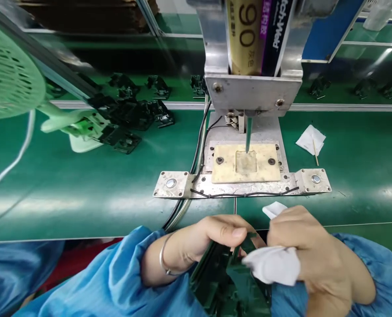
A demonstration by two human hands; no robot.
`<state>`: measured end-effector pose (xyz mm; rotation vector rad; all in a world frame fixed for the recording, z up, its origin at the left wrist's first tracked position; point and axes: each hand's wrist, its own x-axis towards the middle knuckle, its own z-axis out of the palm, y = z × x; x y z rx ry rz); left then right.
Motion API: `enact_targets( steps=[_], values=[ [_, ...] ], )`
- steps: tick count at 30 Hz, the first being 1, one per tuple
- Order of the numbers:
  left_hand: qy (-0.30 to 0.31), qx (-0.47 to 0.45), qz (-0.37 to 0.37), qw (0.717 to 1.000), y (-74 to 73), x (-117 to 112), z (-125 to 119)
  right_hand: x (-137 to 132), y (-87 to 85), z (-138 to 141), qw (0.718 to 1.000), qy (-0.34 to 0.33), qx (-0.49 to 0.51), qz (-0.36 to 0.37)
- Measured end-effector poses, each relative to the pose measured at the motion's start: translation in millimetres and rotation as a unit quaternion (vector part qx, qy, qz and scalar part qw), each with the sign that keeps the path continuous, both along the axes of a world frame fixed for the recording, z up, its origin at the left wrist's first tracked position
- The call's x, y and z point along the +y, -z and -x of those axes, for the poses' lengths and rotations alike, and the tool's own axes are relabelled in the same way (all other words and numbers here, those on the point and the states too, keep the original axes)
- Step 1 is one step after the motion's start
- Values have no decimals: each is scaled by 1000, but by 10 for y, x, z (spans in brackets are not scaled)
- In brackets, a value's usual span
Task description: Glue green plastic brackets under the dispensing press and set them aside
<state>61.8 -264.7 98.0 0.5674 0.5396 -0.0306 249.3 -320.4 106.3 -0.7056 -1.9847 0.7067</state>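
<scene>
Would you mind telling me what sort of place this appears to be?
Most likely a factory assembly station: an adhesive cartridge is mounted above a cream jig, and similar dark parts sit grouped on the green worktop.

A part point(244, 281) is in the left hand point(205, 235) before the machine point(252, 94) on the bench point(83, 185), with a fan point(11, 75) and more parts point(133, 113) left, a cloth point(305, 138) right.

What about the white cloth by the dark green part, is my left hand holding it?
No, the right hand is gripping that white cloth.
</scene>
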Motion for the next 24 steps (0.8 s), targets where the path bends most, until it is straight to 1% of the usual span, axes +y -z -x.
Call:
enact_targets(
  steps=[1,3,6,8,11,13,16,19,22,23,24],
  values=[
    [6,3,-5,1000,7,-14,-6,52,-5,50,1000,-18,9,-4],
    [2,5,-32,999,22,-29,-7,99,0,82,1000,-28,11,-6],
    [-3,-12,-95,995,45,-29,1,41,17,18,999,-32,-27,-7],
    [6,-29,-117,993,54,-25,3,-37,34,-51,999,-31,-30,-12],
    [15,-43,-101,994,56,-30,3,-134,62,-135,999,-16,-29,-9],
    [9,-45,-86,995,59,-40,2,-164,76,-161,999,-11,-34,0],
    [-5,-46,-72,996,66,-44,-7,-153,69,-141,1000,9,-19,1],
    [-1,-43,-69,997,59,-23,-29,-90,23,-75,999,36,-22,-23],
    [10,-42,-89,995,3,-4,-25,-59,-18,-73,998,33,-44,-38],
    [6,-46,-94,994,-30,-7,-5,-79,-15,-111,997,36,-45,-41],
    [-13,-52,-106,993,-70,-15,25,-119,2,-172,997,52,-47,-43]
  ],
)
